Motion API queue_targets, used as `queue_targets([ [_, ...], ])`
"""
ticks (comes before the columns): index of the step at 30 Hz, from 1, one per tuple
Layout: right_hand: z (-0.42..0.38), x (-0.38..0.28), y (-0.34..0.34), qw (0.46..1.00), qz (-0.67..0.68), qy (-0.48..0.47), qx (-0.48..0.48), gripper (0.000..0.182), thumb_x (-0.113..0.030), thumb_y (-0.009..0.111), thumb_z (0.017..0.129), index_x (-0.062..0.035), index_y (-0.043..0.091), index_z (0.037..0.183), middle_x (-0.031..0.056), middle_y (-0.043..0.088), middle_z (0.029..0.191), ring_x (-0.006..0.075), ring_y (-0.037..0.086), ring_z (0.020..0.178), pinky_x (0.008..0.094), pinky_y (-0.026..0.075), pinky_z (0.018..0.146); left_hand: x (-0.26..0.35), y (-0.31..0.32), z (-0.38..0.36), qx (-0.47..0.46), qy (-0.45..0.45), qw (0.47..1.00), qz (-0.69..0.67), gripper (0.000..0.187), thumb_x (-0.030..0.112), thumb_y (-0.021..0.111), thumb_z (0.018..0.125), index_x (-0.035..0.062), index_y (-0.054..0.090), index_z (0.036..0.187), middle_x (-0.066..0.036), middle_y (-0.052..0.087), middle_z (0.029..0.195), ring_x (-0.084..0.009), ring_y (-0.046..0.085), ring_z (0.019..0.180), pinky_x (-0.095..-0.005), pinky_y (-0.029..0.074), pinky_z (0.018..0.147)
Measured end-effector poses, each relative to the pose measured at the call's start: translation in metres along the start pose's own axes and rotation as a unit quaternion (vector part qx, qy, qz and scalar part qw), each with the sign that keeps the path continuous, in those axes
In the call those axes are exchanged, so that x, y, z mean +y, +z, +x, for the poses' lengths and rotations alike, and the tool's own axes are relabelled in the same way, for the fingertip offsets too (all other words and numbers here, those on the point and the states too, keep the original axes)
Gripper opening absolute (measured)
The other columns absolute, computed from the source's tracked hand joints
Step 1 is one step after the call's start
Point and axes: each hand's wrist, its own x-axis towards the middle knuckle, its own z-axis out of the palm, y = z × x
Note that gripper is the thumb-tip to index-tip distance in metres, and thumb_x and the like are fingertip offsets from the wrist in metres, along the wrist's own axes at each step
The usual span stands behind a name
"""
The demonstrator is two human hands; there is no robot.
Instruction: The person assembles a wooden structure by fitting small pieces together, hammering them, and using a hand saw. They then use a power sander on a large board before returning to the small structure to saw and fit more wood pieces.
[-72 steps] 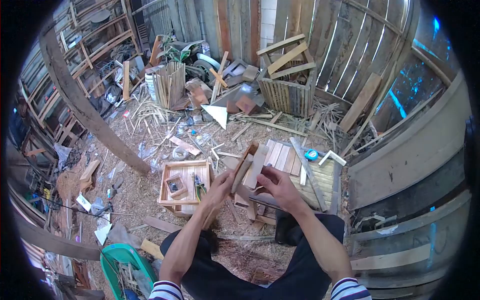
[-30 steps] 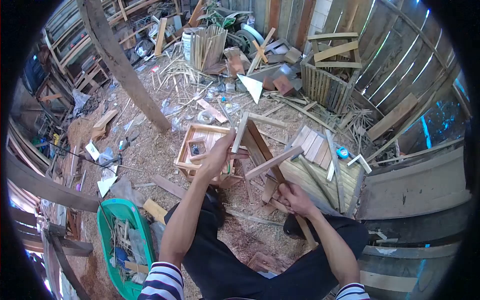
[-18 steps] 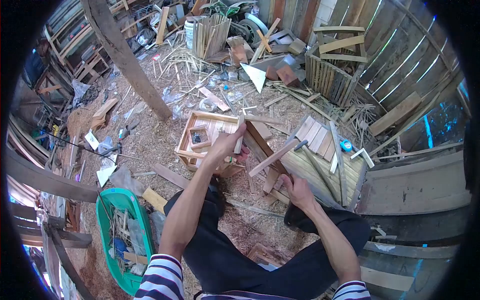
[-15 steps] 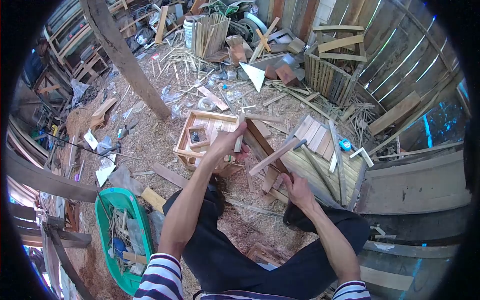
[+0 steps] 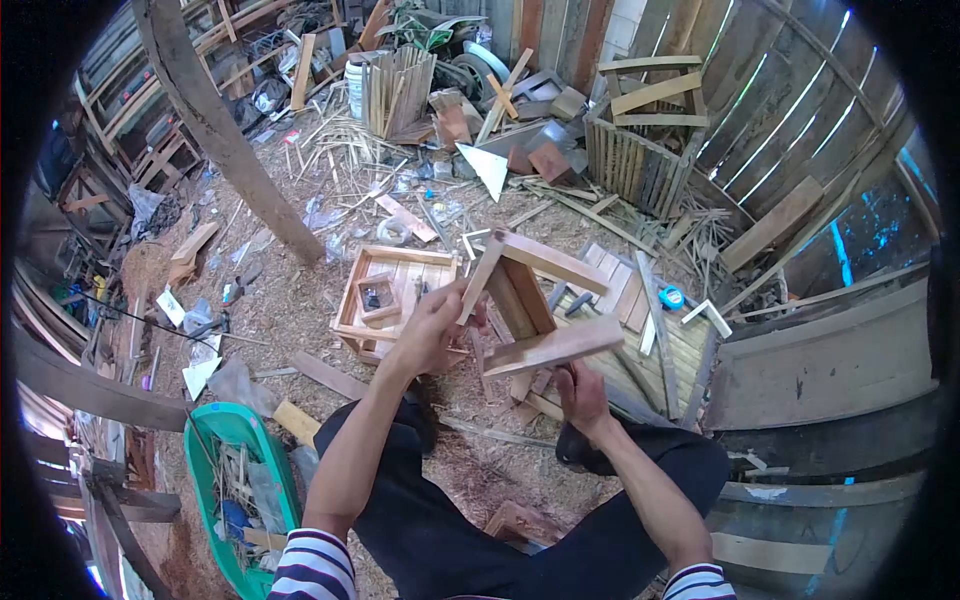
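A partly joined wooden frame [image 5: 526,298] is held between my two hands in front of my knees, tilted, with its pieces meeting at corners. My left hand [image 5: 430,330] is closed around its left upright piece. My right hand [image 5: 583,393] grips the frame from below, under the thick near piece [image 5: 560,343]; some of its fingers are hidden behind the wood. Just beyond my left hand, a shallow wooden box [image 5: 350,330] rests on the ground with a small square frame [image 5: 367,310] inside. To the right, a slatted wooden panel [image 5: 690,368] lies beyond my right knee.
On the panel sit a blue tape measure [image 5: 671,298] and loose wood strips. A green tub [image 5: 195,440] of scraps stands at my left. Sawdust and offcuts cover the ground. A slanted post [image 5: 225,140] rises at the left; a slatted crate [image 5: 640,165] stands far right.
The wooden frame has been raised and turned, so its near piece and upper arm now face me more. My left hand has shifted slightly down and left. The view has moved a little.
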Motion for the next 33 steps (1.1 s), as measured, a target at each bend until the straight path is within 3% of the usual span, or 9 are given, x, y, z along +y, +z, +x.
queue_targets([
  [4,-0.003,0.009,0.008,0.998,0.029,-0.036,0.041,0.039,-0.038,0.051,0.096,0.0005,0.057,0.094,0.0197,0.06,0.072,0.0382,0.062,0.067,0.0404,0.047,0.058,-0.001,0.021,0.0,-0.111,0.019,0.982,-0.149,0.086,0.058,0.061,0.083,0.001,0.034,0.141,-0.014,0.044,0.135,-0.0239,0.042,0.125,-0.0402,0.036,0.102],
  [10,-0.004,0.007,0.009,0.998,0.058,-0.013,0.033,0.042,-0.04,0.049,0.096,0.0022,0.056,0.093,0.0187,0.06,0.072,0.0341,0.064,0.069,0.0402,0.048,0.06,0.002,0.045,-0.009,-0.108,-0.006,0.994,-0.01,0.096,0.032,0.085,0.067,0.002,0.033,0.141,-0.012,0.045,0.137,-0.0241,0.044,0.126,-0.0392,0.033,0.107],
  [12,-0.001,0.009,0.017,0.992,0.108,-0.043,0.059,0.053,-0.05,0.039,0.098,0.0006,0.053,0.089,0.0042,0.048,0.056,0.0133,0.051,0.046,0.0296,0.042,0.043,-0.004,0.058,-0.01,-0.058,0.0,0.998,0.009,0.089,0.026,0.085,0.07,0.0003,0.035,0.139,-0.01,0.051,0.13,-0.0184,0.049,0.121,-0.034,0.039,0.103],
  [15,0.001,-0.01,0.018,0.981,0.19,0.021,0.036,0.054,-0.051,0.038,0.097,0.0008,0.051,0.091,0.002,0.046,0.055,0.0103,0.051,0.046,0.0263,0.042,0.041,-0.022,0.064,-0.005,-0.01,0.012,1.0,-0.005,0.085,0.026,0.083,0.073,0.0011,0.036,0.139,-0.009,0.052,0.128,-0.0174,0.05,0.118,-0.0329,0.04,0.101],
  [21,0.005,-0.021,0.032,0.99,0.123,0.042,0.048,0.048,-0.043,0.033,0.101,0.0002,0.052,0.099,0.0078,0.051,0.061,0.0173,0.056,0.047,0.0332,0.047,0.043,-0.047,0.088,-0.002,0.002,0.007,0.998,-0.064,0.05,0.034,0.068,0.088,-0.0012,0.053,0.12,-0.008,0.062,0.11,-0.0134,0.057,0.102,-0.0308,0.047,0.088],
  [25,0.01,-0.037,0.026,0.993,0.112,0.019,-0.028,0.039,-0.035,0.036,0.101,0.0022,0.049,0.101,0.0159,0.058,0.07,0.03,0.064,0.067,0.0446,0.05,0.063,-0.048,0.085,0.002,0.047,-0.065,0.993,-0.088,0.04,0.034,0.061,0.093,0.0003,0.056,0.114,-0.004,0.063,0.104,-0.0084,0.057,0.09,-0.0264,0.048,0.076],
  [28,0.014,-0.041,0.005,0.949,-0.195,0.121,-0.214,0.03,-0.026,0.048,0.094,-0.0005,0.06,0.105,0.0251,0.064,0.098,0.043,0.062,0.088,0.0488,0.048,0.078,-0.05,0.08,0.017,0.171,0.037,0.981,-0.087,0.038,0.039,0.057,0.094,0.002,0.056,0.104,0.0,0.055,0.085,-0.0081,0.048,0.072,-0.023,0.04,0.065],
  [30,0.023,-0.057,-0.035,0.906,-0.233,0.182,-0.302,0.033,-0.031,0.054,0.09,-0.0023,0.065,0.102,0.0234,0.066,0.092,0.0404,0.062,0.09,0.0468,0.048,0.081,-0.045,0.066,0.023,0.184,0.035,0.982,-0.007,0.043,0.044,0.05,0.096,0.0018,0.054,0.098,0.001,0.048,0.078,-0.0085,0.041,0.067,-0.0234,0.034,0.06],
  [33,0.023,-0.049,-0.076,0.966,-0.119,0.209,-0.092,0.033,-0.028,0.049,0.097,0.0009,0.061,0.108,0.015,0.066,0.081,0.0202,0.064,0.076,0.033,0.05,0.071,-0.039,0.051,0.025,0.175,0.021,0.983,0.046,0.046,0.047,0.046,0.097,0.0013,0.052,0.093,0.001,0.046,0.075,-0.0087,0.039,0.065,-0.0246,0.032,0.057],
])
